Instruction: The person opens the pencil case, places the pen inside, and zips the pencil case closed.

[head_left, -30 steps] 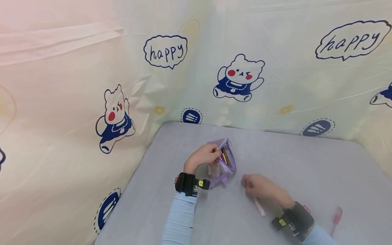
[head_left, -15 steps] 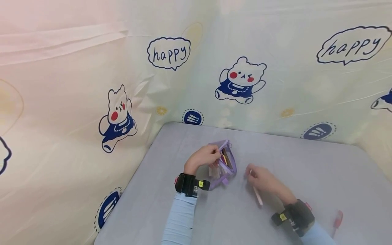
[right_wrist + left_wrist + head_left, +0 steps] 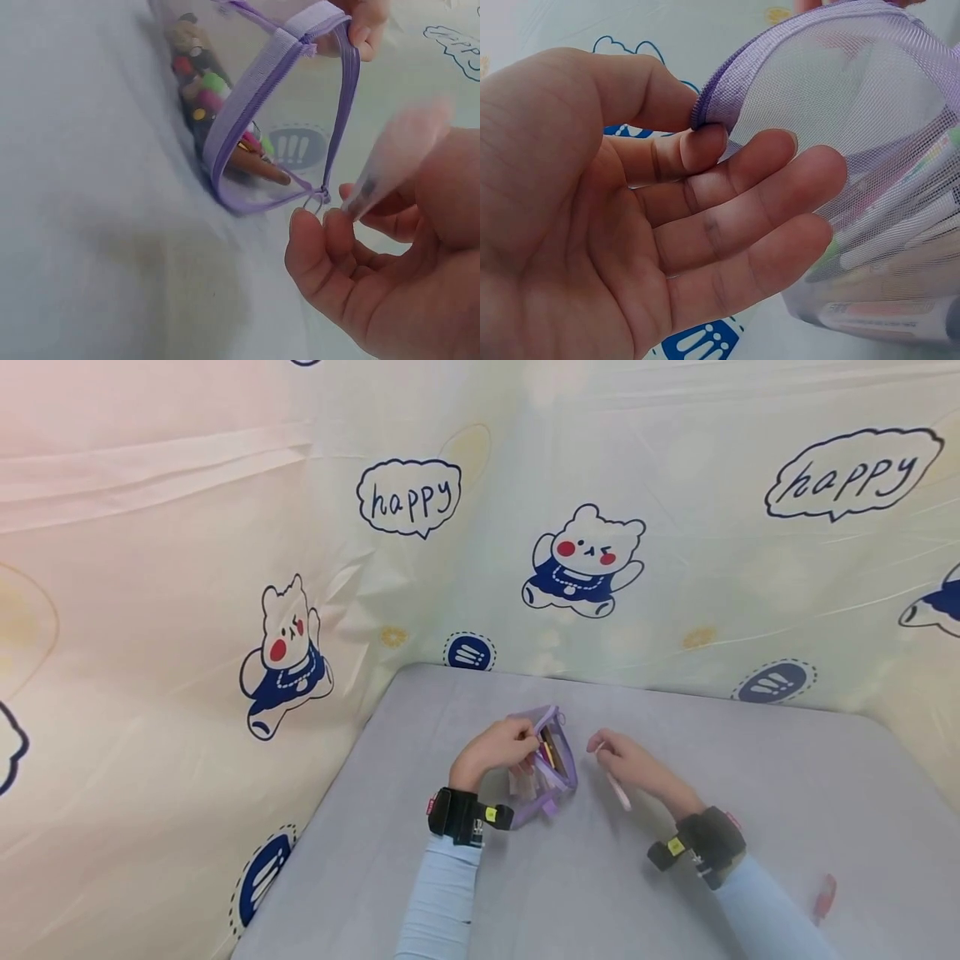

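A see-through mesh pencil case [image 3: 244,105] with purple zip edging stands unzipped on the table, its mouth toward my right hand [image 3: 637,768]. My left hand [image 3: 495,750] pinches the zipped edge between thumb and index finger; its other fingers lie along the mesh [image 3: 795,90]. Several pens and markers [image 3: 900,247] lie inside, a brown one [image 3: 259,165] pointing at the opening. Just right of the case, my right hand holds a slim pale pink pen [image 3: 619,793] between thumb and fingers. In the right wrist view this pen is blurred, and its fingertips overlap the zip ring [image 3: 316,201].
A red-capped pen [image 3: 825,897] lies on the grey table [image 3: 750,760] at the right, beside my right sleeve. A cloth curtain [image 3: 675,527] printed with bears rises behind the table's far edge and along the left.
My right hand has moved away from me and slightly toward the pencil case's mouth, carrying the pink pen. My left hand keeps its pinch on the case edge in the same place.
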A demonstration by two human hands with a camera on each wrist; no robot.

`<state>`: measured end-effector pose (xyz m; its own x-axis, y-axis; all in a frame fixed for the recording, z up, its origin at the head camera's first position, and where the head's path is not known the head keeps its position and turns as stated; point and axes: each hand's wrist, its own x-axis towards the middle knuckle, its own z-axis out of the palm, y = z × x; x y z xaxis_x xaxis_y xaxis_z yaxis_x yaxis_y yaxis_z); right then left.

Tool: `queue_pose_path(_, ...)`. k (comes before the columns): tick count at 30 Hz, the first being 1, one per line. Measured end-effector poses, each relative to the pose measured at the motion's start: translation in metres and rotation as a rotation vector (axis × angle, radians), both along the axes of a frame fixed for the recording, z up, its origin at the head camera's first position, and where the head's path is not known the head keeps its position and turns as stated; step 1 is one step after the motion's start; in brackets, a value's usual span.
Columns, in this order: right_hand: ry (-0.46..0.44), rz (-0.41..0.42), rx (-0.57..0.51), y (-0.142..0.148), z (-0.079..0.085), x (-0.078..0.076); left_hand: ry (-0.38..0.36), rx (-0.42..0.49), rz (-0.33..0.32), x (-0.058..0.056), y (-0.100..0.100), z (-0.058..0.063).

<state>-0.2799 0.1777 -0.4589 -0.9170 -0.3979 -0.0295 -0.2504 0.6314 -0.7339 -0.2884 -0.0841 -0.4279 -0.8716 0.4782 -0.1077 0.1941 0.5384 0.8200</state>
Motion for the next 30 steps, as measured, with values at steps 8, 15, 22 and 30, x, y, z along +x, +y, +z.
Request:
queue_pose_path(8,-0.169,-0.008,-0.132,-0.016,0.002,-0.016,0.001,-0.006,-0.001,0.0,-0.002,-0.002)
queue_pose_path(15,-0.205,0.026,-0.208,-0.031,0.005,-0.031,0.003,-0.003,0.006,-0.001,-0.003,-0.002)
queue_pose_path(22,-0.149,0.013,-0.164,-0.042,0.005,-0.041,-0.008,0.001,0.006,-0.001,-0.003,-0.002)
queue_pose_path(30,-0.169,-0.043,-0.134,-0.051,0.005,-0.042,-0.028,0.012,0.014,0.002,-0.003,0.003)
